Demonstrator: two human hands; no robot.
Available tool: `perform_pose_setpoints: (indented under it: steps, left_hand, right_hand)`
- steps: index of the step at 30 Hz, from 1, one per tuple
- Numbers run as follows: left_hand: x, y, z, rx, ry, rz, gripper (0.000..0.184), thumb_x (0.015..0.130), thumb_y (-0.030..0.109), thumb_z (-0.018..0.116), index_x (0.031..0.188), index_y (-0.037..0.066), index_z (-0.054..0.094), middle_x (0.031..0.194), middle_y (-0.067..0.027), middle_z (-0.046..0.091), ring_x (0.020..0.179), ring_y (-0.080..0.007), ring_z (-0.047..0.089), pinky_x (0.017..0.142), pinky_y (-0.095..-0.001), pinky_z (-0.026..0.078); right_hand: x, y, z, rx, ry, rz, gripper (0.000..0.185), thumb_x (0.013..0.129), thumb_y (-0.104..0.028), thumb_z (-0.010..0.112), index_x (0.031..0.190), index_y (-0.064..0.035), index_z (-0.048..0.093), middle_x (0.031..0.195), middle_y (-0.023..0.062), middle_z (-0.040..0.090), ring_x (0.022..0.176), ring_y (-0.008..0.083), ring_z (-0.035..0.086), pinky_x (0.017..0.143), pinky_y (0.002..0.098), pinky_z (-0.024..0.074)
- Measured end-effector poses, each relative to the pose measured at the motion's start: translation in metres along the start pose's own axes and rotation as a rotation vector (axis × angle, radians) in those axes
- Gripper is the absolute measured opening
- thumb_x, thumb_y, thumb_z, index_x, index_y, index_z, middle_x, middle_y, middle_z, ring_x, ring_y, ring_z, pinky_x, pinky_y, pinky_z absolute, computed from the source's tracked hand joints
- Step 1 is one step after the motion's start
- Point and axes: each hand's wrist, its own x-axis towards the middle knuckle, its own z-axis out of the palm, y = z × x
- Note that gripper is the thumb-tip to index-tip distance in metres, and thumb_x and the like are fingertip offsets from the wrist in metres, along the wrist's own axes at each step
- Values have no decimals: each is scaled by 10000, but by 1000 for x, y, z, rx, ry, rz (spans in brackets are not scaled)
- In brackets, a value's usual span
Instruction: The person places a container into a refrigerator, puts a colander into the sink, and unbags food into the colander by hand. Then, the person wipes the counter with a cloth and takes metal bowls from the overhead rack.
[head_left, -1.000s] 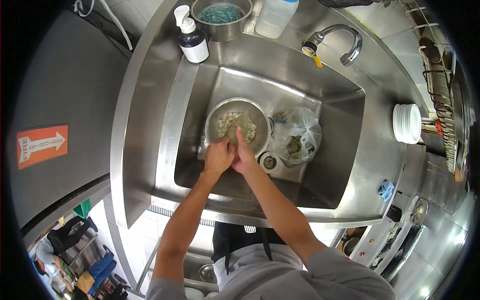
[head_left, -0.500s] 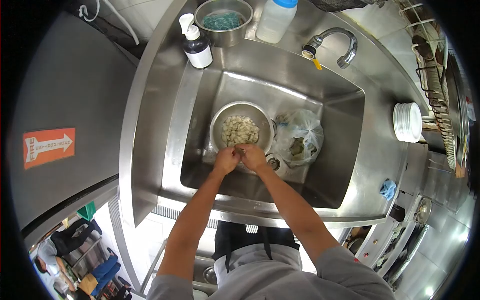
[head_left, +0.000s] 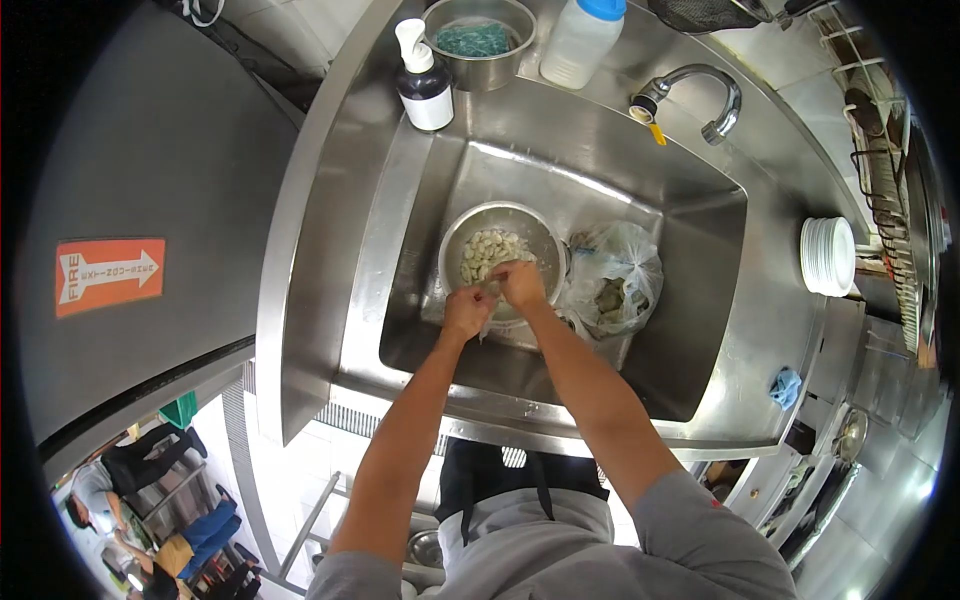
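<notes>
Over the bowl's near side, both hands meet, and it's close work now! The left hand sits at the near rim of the bowl, wrist angled inward, forearm running straight up from below. The right hand reaches a touch deeper, back upward, knuckles bent over the inside of the bowl.

Between them, a small greyish piece, pinched by the fingers of both hands, its outline too blurred to make out! Just past those fingertips, down in the bowl, lies the pale pile, near side partly hidden by the hands.

Look at the edges: the bowl stands left of centre in the sink, its right side right beside the clear bag, so that flank is tight. Beyond the far rim, a strip of steel floor shows up to the back wall. Right of the bag, the side wall stands well apart. The tap hangs high to the right, well off the hands.
</notes>
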Motion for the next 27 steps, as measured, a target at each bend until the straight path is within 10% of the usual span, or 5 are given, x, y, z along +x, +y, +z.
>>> perform_pose_setpoints:
  steps: [13, 16, 18, 27]
  left_hand:
    - [-16, 27, -10, -343, -114, -172, 167, 802, 173, 599, 791, 10, 630, 709, -27, 604, 640, -114, 553, 603, -275, 460]
    - [-24, 36, 0, -550, -94, -237, 131, 818, 160, 598, 785, 35, 621, 701, 9, 571, 621, -81, 519, 591, -259, 449]
    - [-31, 44, 8, -642, -53, -271, 113, 826, 149, 597, 776, 50, 615, 695, 22, 555, 613, -67, 505, 587, -250, 444]
    - [-45, 66, 20, -923, 109, -301, 116, 833, 132, 597, 743, 60, 584, 676, 18, 515, 597, -79, 500, 551, -236, 429]
  right_hand:
    - [21, 19, -35, 109, -169, 36, 211, 742, -75, 604, 888, -135, 745, 867, 61, 712, 795, 203, 671, 768, 307, 529]
    - [8, 35, -26, 676, -149, 49, 296, 823, -120, 586, 1102, -70, 672, 964, 61, 682, 902, 178, 642, 817, 321, 502]
    - [-16, 21, -28, 1415, 79, 795, 373, 887, -266, 509, 1187, -63, 602, 1046, 93, 652, 933, 226, 629, 868, 344, 479]
    - [-41, 60, 6, 1737, -401, 808, 403, 956, -295, 386, 1236, -24, 491, 1237, 156, 530, 1056, 297, 575, 881, 458, 506]
